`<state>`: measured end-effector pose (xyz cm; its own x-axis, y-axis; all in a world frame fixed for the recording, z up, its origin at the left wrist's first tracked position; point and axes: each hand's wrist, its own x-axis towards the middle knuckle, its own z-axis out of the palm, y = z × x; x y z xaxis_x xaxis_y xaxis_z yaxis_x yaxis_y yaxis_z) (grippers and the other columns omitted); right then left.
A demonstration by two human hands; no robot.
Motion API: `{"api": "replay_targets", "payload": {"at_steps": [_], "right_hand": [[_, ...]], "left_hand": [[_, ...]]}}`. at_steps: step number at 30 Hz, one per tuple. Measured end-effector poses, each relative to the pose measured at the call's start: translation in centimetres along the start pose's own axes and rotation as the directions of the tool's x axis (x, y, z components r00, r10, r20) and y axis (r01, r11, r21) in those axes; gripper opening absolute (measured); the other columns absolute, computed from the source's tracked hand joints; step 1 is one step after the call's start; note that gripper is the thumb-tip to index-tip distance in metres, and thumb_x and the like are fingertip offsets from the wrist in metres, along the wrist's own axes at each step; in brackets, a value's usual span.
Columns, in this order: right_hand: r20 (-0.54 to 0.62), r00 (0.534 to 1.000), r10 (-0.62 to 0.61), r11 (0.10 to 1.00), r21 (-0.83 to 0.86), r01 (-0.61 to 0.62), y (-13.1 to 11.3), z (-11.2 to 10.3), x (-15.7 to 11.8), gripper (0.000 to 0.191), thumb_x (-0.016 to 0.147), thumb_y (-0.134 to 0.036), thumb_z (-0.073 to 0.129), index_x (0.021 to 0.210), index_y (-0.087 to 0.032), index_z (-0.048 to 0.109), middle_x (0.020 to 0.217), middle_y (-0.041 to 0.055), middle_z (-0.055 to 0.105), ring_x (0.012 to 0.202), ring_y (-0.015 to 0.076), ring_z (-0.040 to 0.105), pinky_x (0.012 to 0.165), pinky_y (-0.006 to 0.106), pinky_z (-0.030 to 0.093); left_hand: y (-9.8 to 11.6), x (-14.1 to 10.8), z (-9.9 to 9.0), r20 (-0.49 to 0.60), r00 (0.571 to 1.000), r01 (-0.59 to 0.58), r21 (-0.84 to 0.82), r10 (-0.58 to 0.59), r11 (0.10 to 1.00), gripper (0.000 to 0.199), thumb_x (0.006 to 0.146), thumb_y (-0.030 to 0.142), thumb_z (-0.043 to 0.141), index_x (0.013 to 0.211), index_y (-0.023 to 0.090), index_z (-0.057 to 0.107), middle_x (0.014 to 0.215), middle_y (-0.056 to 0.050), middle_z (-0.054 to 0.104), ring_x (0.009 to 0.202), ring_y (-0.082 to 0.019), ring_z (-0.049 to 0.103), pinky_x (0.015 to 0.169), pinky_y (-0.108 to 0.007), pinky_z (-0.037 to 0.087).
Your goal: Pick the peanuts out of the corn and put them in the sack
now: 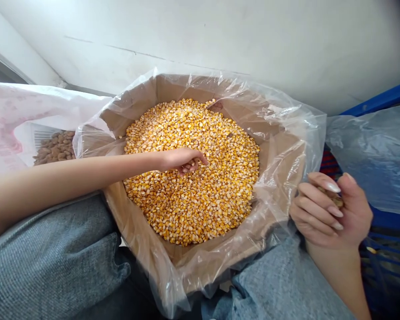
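Dried corn kernels [190,209] fill a cardboard box [183,86] lined with clear plastic, sitting between our legs [43,253]. Our left hand [183,161] reaches in, curled fingers touching the kernels. Our right hand [331,211], well apart beyond the box's right edge, curls around a small brownish clump [335,199]. By the box's left edge, a white sack [6,129] holds brown seeds [55,149]; a blue crate [380,100] stands off the right edge.

Glossy plastic liner [288,133], seemingly matt cardboard box [200,266]
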<state>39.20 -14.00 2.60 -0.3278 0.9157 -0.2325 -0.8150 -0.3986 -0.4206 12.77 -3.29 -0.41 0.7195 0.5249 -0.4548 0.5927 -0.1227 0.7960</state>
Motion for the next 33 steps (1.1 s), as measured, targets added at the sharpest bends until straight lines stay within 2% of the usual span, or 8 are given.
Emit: {"api": "replay_targets", "payload": {"at_steps": [8, 13, 19, 21, 24, 27, 30, 33], "right_hand": [[0.001, 1.0, -0.015, 1.0, 0.008, 0.015, 0.1, 0.1, 0.06, 0.017, 0.079, -0.032, 0.043, 0.069, -0.019, 0.043, 0.043, -0.0092, 0.025, 0.025, -0.0014, 0.01, 0.02, 0.001, 0.006], [0.02, 1.0, -0.02, 0.999, -0.026, 0.02, 0.04, 0.05, 0.09, 0.017, 0.08, -0.032, 0.042, 0.07, -0.019, 0.044, 0.043, -0.0083, 0.032, 0.025, -0.0006, 0.013, 0.02, 0.002, 0.008], [0.019, 0.999, -0.034, 0.999, -0.01, 0.035, 0.09, -0.1, -0.04, 0.018, 0.082, -0.032, 0.039, 0.071, -0.019, 0.045, 0.045, -0.0068, 0.039, 0.026, -0.0002, 0.016, 0.02, 0.002, 0.01], [0.012, 0.999, -0.044, 0.999, -0.008, 0.044, 0.13, -0.09, -0.01, 0.018, 0.082, -0.032, 0.039, 0.071, -0.019, 0.045, 0.045, -0.0072, 0.037, 0.025, -0.0006, 0.016, 0.02, 0.002, 0.01], [0.014, 0.999, -0.045, 0.999, 0.014, 0.044, 0.16, -0.05, 0.06, 0.018, 0.081, -0.032, 0.04, 0.071, -0.018, 0.044, 0.044, -0.0079, 0.033, 0.025, -0.0011, 0.014, 0.02, 0.001, 0.009], [0.022, 0.999, -0.04, 0.999, 0.038, 0.039, 0.18, -0.03, 0.11, 0.015, 0.081, -0.03, 0.04, 0.071, -0.018, 0.044, 0.044, -0.0081, 0.031, 0.026, -0.0011, 0.016, 0.02, 0.001, 0.009], [0.022, 0.999, -0.042, 0.998, 0.042, 0.041, 0.21, 0.0, 0.12, 0.014, 0.08, -0.029, 0.042, 0.071, -0.018, 0.043, 0.044, -0.0085, 0.029, 0.026, -0.0009, 0.015, 0.02, 0.001, 0.009], [0.01, 0.999, -0.049, 0.998, 0.036, 0.049, 0.24, 0.03, 0.1, 0.014, 0.08, -0.028, 0.043, 0.07, -0.018, 0.043, 0.044, -0.0087, 0.027, 0.026, -0.001, 0.013, 0.019, 0.001, 0.008]], "left_hand": [[0.0, -0.09, -0.91, 0.075, 0.996, -0.035, -0.217, 0.052, 0.976, 0.06, 0.084, 0.037, 0.004, 0.119, 0.013, 0.045, 0.055, -0.004, 0.052, 0.04, -0.01, 0.034, 0.046, -0.027, 0.037], [-0.25, 0.04, -0.58, 0.071, 0.996, -0.027, -0.341, 0.054, 0.94, 0.056, 0.084, 0.039, 0.01, 0.118, 0.011, 0.045, 0.083, -0.011, 0.062, 0.042, -0.008, 0.033, 0.046, -0.026, 0.035], [-0.04, 0.04, -0.46, 0.064, 0.998, 0.017, -0.501, 0.017, 0.865, 0.044, 0.083, 0.039, 0.025, 0.11, 0.016, 0.051, 0.108, -0.009, 0.057, 0.049, -0.006, 0.039, 0.05, -0.023, 0.038], [0.06, 0.02, -0.44, 0.035, 0.999, 0.003, -0.553, 0.02, 0.833, 0.041, 0.083, 0.038, 0.026, 0.106, 0.016, 0.052, 0.103, -0.008, 0.058, 0.052, -0.006, 0.043, 0.05, -0.022, 0.038], [0.15, 0.05, -0.33, -0.04, 0.999, -0.017, -0.55, -0.006, 0.835, 0.037, 0.082, 0.038, 0.025, 0.092, 0.015, 0.054, 0.074, -0.004, 0.057, 0.051, -0.007, 0.042, 0.048, -0.022, 0.037], [0.19, 0.11, -0.16, -0.068, 0.996, 0.004, -0.56, -0.051, 0.828, 0.031, 0.082, 0.038, 0.028, 0.069, 0.017, 0.048, 0.049, 0.003, 0.036, 0.041, -0.007, 0.032, 0.043, -0.022, 0.032], [0.32, 0.09, -0.06, -0.06, 0.994, 0.028, -0.662, -0.09, 0.749, 0.031, 0.081, 0.039, 0.035, 0.058, 0.019, 0.037, 0.044, 0.007, 0.021, 0.036, -0.006, 0.022, 0.044, -0.022, 0.034], [0.57, 0.01, -0.16, -0.098, 0.991, -0.006, -0.708, -0.089, 0.706, 0.032, 0.081, 0.038, 0.038, 0.056, 0.019, 0.034, 0.041, 0.008, 0.021, 0.036, -0.004, 0.02, 0.054, -0.025, 0.041]]}}
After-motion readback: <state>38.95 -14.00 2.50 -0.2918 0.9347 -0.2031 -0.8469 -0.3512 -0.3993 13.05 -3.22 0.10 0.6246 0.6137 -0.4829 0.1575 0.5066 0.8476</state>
